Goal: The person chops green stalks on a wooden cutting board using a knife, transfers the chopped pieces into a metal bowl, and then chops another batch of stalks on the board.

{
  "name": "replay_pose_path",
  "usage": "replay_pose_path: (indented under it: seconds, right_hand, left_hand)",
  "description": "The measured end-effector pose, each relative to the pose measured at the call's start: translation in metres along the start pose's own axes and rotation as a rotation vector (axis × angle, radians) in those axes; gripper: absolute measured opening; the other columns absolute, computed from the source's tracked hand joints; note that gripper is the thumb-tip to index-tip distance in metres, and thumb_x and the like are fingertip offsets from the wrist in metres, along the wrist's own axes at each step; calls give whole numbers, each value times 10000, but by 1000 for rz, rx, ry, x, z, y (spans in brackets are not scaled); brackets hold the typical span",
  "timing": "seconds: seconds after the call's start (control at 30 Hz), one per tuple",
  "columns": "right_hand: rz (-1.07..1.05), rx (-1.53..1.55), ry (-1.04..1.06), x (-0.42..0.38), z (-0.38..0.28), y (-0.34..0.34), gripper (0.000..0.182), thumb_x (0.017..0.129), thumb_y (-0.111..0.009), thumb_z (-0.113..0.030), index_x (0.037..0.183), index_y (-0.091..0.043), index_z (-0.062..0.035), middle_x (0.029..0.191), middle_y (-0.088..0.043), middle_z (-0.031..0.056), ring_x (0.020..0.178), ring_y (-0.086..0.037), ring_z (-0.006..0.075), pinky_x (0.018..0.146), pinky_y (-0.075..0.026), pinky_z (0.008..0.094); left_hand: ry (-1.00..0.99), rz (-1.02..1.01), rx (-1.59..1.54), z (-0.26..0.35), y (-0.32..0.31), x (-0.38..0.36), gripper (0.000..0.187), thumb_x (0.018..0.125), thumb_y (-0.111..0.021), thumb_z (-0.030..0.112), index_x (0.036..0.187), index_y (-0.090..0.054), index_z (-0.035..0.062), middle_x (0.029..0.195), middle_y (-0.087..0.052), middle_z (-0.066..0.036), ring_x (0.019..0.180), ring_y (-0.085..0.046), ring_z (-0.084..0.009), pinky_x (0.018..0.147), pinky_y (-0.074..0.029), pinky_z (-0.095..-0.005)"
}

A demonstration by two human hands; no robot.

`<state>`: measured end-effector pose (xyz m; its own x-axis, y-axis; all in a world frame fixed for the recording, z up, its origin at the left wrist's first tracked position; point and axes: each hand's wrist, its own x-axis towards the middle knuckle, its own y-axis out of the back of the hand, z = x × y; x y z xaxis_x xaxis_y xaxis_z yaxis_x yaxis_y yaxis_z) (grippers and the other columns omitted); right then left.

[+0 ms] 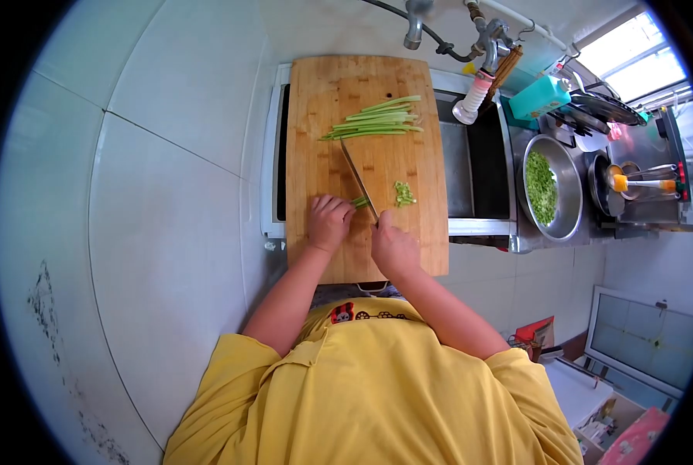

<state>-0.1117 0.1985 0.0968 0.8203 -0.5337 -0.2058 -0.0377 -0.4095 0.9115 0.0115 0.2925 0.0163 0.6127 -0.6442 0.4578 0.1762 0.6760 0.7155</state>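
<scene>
On a wooden cutting board [315,101], my left hand [330,222] is closed on a few green stalks [359,201] whose ends stick out to its right. My right hand [396,246] grips the handle of a knife [356,174], its blade pointing up and left and lying across the stalk ends. Chopped green pieces [404,194] lie just right of the blade. Farther up the board is a bunch of long green stalks [377,122], near the knife's tip.
Right of the board are a sink [456,155], a metal bowl [571,194] of chopped greens [541,186], a teal container [538,98] and pans [600,182]. A faucet [492,39] hangs above the sink. A tiled wall [168,217] stands close on the left.
</scene>
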Motion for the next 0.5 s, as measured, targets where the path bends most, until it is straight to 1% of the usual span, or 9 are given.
replay_pose_path:
  seconds: [0.13,0.23,0.3,0.4,0.5]
  right_hand:
    - [7,29,-28,3,7,-16,246,927,-497,-286,962,-419,-56,634,-612,210,602,-610,413,530,-467,511]
    - [59,101,-77,4,18,-25,249,924,-510,-285,974,-424,-56,640,-611,214,605,-608,418,525,-465,511]
    - [108,173,-22,-1,23,-28,252,924,-519,-275,1006,-437,-50,649,-610,218,607,-604,423,528,-462,511]
    - [142,190,36,-7,23,-27,251,927,-517,-262,1033,-447,-45,657,-610,221,607,-600,426,531,-460,513]
    - [175,236,33,-9,18,-21,259,928,-516,-256,1062,-452,-43,660,-612,222,606,-598,428,533,-459,517]
  left_hand:
    - [-10,-16,-16,-2,1,-1,45,691,-688,84,702,-647,101,803,-657,-13,805,-578,-210,736,-418,-346]
    - [-31,-8,-29,-2,2,0,48,686,-687,78,704,-649,101,798,-655,-12,802,-580,-210,737,-419,-344]
    - [-38,5,-40,-1,2,0,51,682,-685,72,704,-650,101,795,-654,-11,802,-581,-210,737,-419,-342]
    - [-42,5,-36,-1,3,0,62,675,-686,60,707,-654,101,791,-655,-8,801,-583,-209,733,-420,-339]
    - [-39,2,-29,-1,1,-1,78,664,-689,48,712,-658,101,796,-658,-8,802,-586,-208,731,-423,-339]
